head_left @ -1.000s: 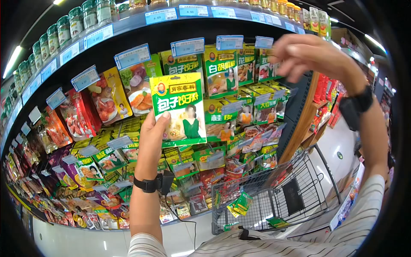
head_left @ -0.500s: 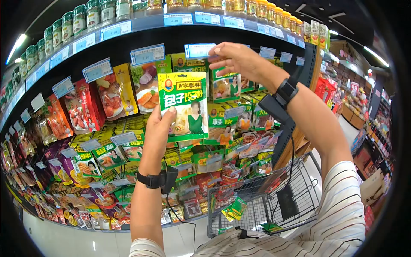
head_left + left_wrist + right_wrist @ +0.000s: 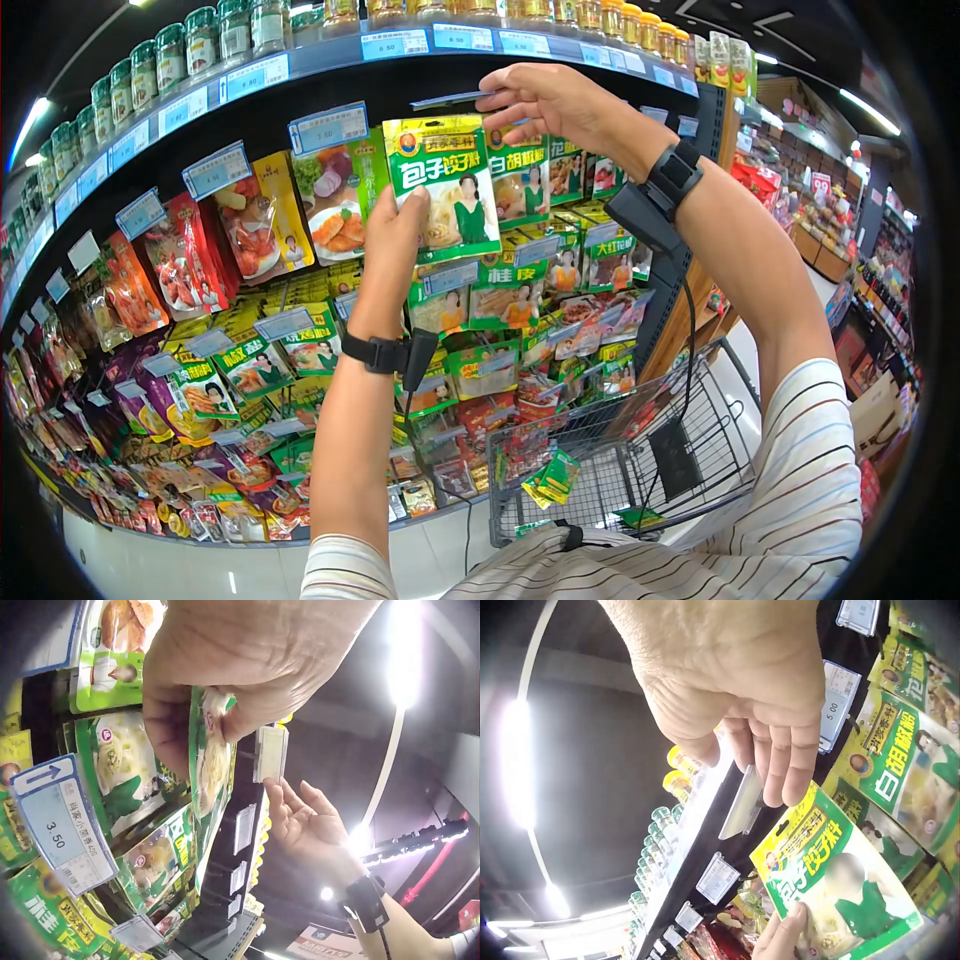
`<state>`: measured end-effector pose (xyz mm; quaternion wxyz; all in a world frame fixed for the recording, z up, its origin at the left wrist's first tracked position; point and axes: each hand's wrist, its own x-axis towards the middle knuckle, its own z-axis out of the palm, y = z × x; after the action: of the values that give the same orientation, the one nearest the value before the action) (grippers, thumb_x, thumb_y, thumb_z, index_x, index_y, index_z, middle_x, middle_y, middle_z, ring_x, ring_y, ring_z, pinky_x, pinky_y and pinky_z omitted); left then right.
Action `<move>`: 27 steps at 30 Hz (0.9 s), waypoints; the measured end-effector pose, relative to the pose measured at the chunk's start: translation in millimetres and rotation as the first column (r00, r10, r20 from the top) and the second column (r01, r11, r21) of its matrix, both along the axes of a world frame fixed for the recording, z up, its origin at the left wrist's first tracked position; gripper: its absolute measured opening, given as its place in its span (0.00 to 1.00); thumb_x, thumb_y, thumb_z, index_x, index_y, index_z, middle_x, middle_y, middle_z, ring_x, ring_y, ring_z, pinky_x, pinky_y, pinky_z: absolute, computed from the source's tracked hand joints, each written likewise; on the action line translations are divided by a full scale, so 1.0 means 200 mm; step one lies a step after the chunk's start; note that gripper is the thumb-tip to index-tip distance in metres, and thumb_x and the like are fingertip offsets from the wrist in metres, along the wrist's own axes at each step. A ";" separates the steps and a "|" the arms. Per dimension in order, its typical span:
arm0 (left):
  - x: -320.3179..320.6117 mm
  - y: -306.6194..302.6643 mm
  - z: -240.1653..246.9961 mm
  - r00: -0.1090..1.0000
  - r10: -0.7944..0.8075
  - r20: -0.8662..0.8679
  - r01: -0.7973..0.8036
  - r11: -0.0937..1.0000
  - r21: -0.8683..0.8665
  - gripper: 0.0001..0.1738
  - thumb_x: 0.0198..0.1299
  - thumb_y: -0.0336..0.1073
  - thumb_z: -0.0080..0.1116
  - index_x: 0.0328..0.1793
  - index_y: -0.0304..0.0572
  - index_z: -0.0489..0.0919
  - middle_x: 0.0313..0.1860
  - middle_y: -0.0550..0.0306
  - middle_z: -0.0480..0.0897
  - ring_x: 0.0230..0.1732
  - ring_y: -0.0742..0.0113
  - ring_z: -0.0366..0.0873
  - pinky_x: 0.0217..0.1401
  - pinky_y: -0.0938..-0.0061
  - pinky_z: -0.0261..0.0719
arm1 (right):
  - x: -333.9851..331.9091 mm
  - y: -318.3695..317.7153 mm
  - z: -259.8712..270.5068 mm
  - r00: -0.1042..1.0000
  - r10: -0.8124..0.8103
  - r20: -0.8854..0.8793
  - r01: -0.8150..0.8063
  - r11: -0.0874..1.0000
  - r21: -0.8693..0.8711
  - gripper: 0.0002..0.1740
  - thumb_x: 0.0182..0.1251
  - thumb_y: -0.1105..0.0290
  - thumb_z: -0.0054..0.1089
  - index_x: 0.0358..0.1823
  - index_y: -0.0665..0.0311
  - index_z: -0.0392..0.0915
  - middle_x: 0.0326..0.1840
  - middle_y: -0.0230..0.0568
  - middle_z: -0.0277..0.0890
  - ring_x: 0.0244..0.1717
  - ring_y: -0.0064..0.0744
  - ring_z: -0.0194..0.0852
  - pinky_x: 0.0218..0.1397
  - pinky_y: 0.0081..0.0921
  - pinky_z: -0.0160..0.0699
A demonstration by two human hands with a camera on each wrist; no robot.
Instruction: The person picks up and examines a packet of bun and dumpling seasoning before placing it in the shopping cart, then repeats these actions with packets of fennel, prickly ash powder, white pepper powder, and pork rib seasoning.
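My left hand (image 3: pixel 393 230) pinches a green, yellow and white seasoning packet (image 3: pixel 445 215) along its left edge, thumb across the front. The packet is upright, held in front of the hanging packets, its top just under a price tag (image 3: pixel 448 101). That tag is tilted up, nearly edge-on in the head view. My right hand (image 3: pixel 560 100) reaches in from the right, fingers extended, fingertips at the tag (image 3: pixel 742 804). In the left wrist view, the fingertips of the right hand (image 3: pixel 307 825) meet the tag's lower edge. A white pepper packet (image 3: pixel 520 195) hangs just right of the held packet.
Jars with green lids (image 3: pixel 202 40) line the shelf above. Red, orange and yellow food pouches (image 3: pixel 262 220) hang to the left, with more green packets (image 3: pixel 505 295) below. A wire shopping cart (image 3: pixel 620 465) holding several small packets stands at lower right.
My right hand has come left from the shelf's right end to the price tag, which has tipped up. My left hand has raised the seasoning packet and moved it slightly right.
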<state>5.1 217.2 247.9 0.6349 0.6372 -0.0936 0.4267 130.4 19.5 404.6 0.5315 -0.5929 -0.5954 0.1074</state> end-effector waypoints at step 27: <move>0.23 0.10 -0.01 0.701 0.713 -0.006 -0.646 0.638 0.419 0.22 0.66 0.39 0.57 0.55 0.23 0.73 0.43 0.29 0.82 0.47 0.33 0.81 0.50 0.52 0.77 | -0.01 -0.05 -0.29 0.986 0.073 -0.150 -0.078 0.997 -0.025 0.29 0.72 0.51 0.60 0.60 0.70 0.72 0.60 0.50 0.69 0.53 0.45 0.83 0.48 0.32 0.88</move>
<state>51.8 238.0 245.7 0.2939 0.7708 0.1265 0.5509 128.3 8.8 347.0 0.5611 -0.5683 -0.5742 0.1805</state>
